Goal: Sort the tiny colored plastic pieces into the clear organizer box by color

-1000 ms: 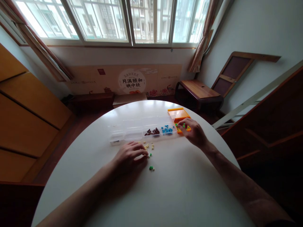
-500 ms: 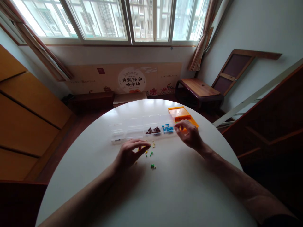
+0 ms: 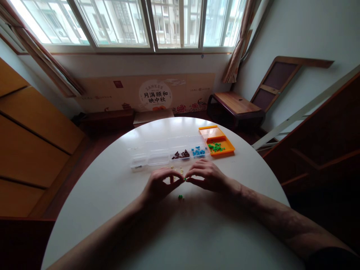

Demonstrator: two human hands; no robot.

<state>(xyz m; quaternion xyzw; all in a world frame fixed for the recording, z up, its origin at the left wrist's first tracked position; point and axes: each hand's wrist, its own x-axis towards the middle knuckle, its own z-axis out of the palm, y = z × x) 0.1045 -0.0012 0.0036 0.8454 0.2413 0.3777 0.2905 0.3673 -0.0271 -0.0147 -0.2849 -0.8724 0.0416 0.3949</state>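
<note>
I see a round white counter (image 3: 197, 232) beneath windows (image 3: 126, 22). Clear boxes (image 3: 157, 154) hold brown, blue pieces; an orange tray (image 3: 229, 147) holds green. My left hand (image 3: 159, 184) and right hand (image 3: 206, 175) meet fingertip to fingertip, pinching a green bead (image 3: 185, 179).

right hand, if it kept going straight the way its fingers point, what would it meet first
The right hand points left, so it would probably meet the left hand's fingertips first. A tiny green bead sits between them; whether either hand grips it is unclear.
</note>
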